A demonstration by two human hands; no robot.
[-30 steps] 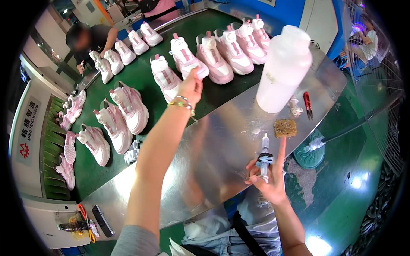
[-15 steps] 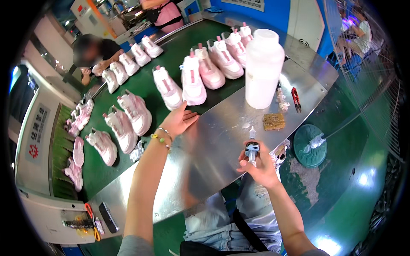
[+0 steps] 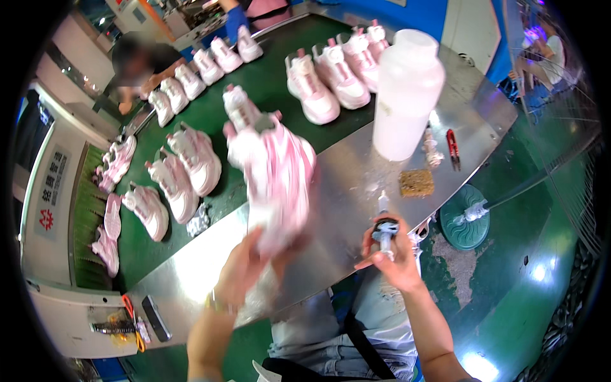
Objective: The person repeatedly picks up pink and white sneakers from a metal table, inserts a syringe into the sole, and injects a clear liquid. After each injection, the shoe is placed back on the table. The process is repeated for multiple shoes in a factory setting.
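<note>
A pink and white sneaker (image 3: 283, 172), smeared by motion, is lifted over the metal border of the bench. My left hand (image 3: 240, 270) grips it by the near end, fingers partly hidden behind it. Held upright in my right hand (image 3: 398, 264) is a small syringe (image 3: 383, 205) with a clear nozzle pointing away from me. My fingers wrap round its dark-banded barrel. Just beyond the nozzle lies a brown sponge block (image 3: 416, 183), with a large white plastic bottle (image 3: 407, 108) standing behind it.
Several sneakers (image 3: 312, 92) stand in rows on the green belt (image 3: 254, 73). Red thread snips (image 3: 453, 149) lie right of the bottle. Orange-handled scissors (image 3: 132, 318) and a phone-like dark slab (image 3: 157, 318) sit at lower left. A person (image 3: 149, 63) works across the belt; a blue sleeve (image 3: 236, 22) reaches in.
My left hand, earlier open beside a sneaker's toe, has taken hold of a sneaker and drawn it toward me. Across the belt, a blue sleeve and another sneaker have appeared at the far row's end.
</note>
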